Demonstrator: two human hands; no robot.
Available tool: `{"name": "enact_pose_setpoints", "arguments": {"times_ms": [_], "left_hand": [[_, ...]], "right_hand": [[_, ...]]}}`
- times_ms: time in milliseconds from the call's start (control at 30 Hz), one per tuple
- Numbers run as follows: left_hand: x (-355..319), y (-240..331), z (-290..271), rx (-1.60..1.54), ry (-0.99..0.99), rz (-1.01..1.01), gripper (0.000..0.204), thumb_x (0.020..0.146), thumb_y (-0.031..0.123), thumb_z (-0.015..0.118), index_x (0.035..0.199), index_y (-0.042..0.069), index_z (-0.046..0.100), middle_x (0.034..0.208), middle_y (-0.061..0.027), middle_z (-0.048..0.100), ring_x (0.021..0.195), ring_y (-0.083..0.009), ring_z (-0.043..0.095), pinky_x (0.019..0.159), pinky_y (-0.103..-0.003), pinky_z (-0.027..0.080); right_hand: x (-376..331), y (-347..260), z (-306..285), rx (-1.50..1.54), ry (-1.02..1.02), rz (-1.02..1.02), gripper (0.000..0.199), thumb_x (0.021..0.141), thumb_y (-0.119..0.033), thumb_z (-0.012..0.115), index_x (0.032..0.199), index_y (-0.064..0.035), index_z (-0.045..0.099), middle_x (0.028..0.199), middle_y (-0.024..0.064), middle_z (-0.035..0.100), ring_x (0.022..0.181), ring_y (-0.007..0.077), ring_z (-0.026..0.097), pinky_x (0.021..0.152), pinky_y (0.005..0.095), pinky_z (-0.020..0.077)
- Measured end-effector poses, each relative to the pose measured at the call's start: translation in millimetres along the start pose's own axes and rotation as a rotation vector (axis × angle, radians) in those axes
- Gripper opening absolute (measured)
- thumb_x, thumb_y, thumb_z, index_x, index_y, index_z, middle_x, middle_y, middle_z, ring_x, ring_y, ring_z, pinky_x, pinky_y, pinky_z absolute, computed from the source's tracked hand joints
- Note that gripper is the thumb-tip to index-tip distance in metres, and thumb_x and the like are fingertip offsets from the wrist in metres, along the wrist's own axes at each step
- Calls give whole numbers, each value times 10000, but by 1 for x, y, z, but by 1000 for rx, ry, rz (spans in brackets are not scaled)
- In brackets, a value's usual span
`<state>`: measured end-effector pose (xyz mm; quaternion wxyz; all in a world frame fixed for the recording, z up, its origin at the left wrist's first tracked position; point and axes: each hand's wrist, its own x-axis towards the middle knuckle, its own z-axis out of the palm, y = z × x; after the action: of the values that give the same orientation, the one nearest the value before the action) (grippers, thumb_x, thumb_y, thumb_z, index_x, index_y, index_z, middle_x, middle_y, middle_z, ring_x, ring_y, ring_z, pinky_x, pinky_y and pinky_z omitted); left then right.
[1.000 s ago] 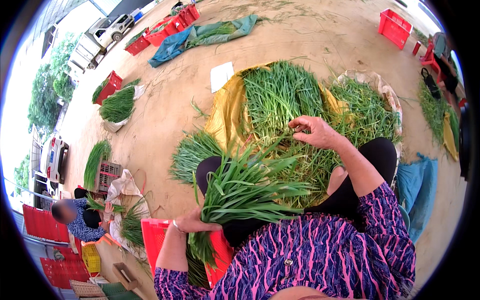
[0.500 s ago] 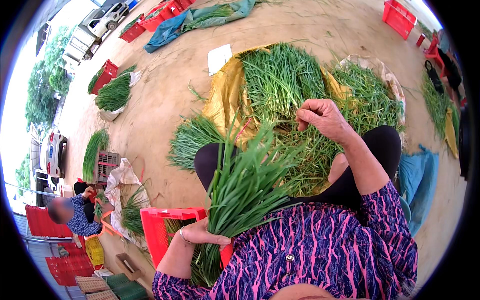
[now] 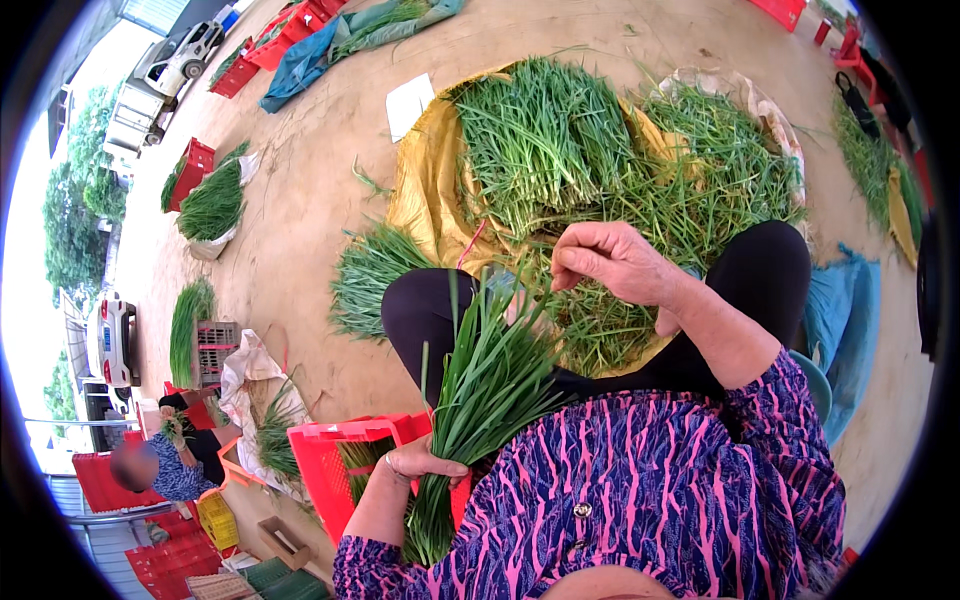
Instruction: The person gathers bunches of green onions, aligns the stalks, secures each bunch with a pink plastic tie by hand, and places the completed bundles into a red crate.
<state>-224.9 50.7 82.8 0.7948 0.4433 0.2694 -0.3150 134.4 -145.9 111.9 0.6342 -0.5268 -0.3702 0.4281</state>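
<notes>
My left hand [image 3: 428, 460] is closed round a thick bunch of garlic chives [image 3: 500, 375], over the rim of a red plastic crate [image 3: 312, 455] that holds more chives. The leaves fan up and to the right across my lap. Between my knees, my right hand [image 3: 615, 262] hangs above loose chives and trimmings [image 3: 605, 320]. Its thumb and fingers are pinched together; anything between them is too small to make out. Beyond that hand, a large stack of chives [image 3: 540, 140] lies on a yellow woven sack [image 3: 420, 200].
A smaller pile of chives [image 3: 370, 280] lies beside my left knee. Right of the stack is a heap of loose greens [image 3: 730, 160] on a pale sack. A blue sheet [image 3: 845, 330] lies at the right. Another person [image 3: 180, 465] sits at the far left, near a grey crate [image 3: 215, 350].
My right hand has come down and left, nearer the bunch. The bunch in my left hand stands narrower and more upright. The other person's hands have risen, and the whole view has shifted slightly.
</notes>
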Motion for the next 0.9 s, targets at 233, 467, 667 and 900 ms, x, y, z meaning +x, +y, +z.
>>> {"name": "enact_pose_setpoints", "arguments": {"times_ms": [233,467,667,900], "left_hand": [[-8,-16,-10,-63,-39,-13,331,765,47,745,1050,-13,589,734,-97,615,619,-195,602,559,-324,500],[-2,-25,-23,-114,-88,-21,415,723,71,783,1080,-18,589,754,-96,624,617,-201,606,561,-336,507],[2,-28,-25,-106,-95,-14,384,740,61,771,1075,-11,596,776,-91,629,635,-197,610,578,-336,511],[4,-26,-22,-88,-77,-8,331,764,52,752,1055,-3,604,776,-84,625,651,-189,611,590,-330,512]], "right_hand": [[3,26,21,-87,-94,96,205,981,-166,543,941,13,634,845,23,662,788,74,600,734,242,497],[3,40,28,14,-49,190,199,974,-173,563,936,0,654,820,-5,664,747,43,578,667,221,482],[9,19,33,-191,49,-68,125,941,-142,587,935,-53,675,794,-12,619,759,92,547,719,277,451],[16,34,51,-602,-41,-323,137,925,-206,589,968,-142,701,909,11,533,968,224,455,902,378,333]]}}
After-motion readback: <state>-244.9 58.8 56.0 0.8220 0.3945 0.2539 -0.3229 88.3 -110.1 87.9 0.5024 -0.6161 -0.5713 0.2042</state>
